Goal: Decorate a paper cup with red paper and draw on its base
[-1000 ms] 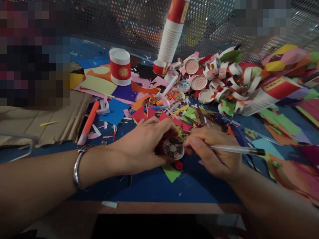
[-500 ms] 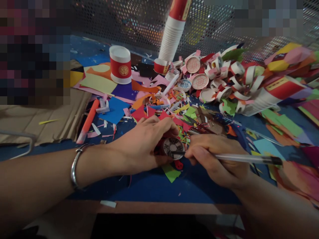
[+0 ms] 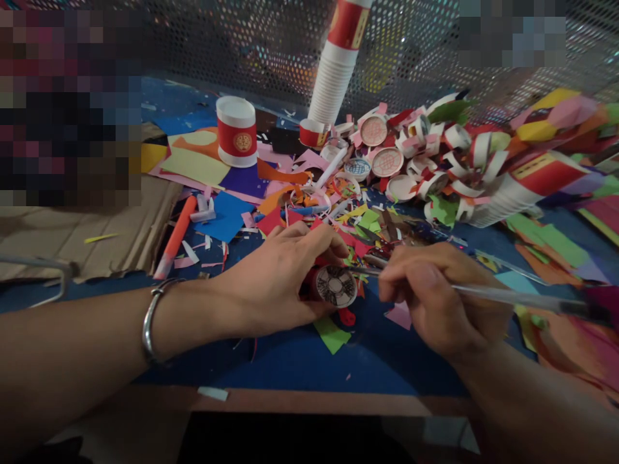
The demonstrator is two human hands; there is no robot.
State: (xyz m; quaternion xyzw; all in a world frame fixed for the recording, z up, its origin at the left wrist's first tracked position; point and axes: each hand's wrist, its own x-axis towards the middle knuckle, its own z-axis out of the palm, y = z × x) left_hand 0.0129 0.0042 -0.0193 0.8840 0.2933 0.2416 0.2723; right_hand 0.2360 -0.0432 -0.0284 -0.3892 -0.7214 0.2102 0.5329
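My left hand (image 3: 275,283) is closed round a small cut-down red paper cup (image 3: 334,287) lying on its side, its round bottom facing me with a black pattern drawn on it. My right hand (image 3: 438,299) pinches a clear pen (image 3: 507,298), whose tip sits just right of the cup's bottom. A silver bracelet (image 3: 151,320) rings my left wrist. Both hands rest on a blue table (image 3: 300,367) strewn with paper scraps.
An upside-down red and white cup (image 3: 236,131) stands at the back left, and a tall stack of cups (image 3: 334,67) leans against a perforated metal screen. A heap of cut cup pieces (image 3: 425,154) lies at the back right. An orange marker (image 3: 174,237) lies beside cardboard (image 3: 72,232).
My right hand has shifted right and lifted slightly, drawing the pen tip off the cup's patterned bottom. My left hand keeps its hold on the cup.
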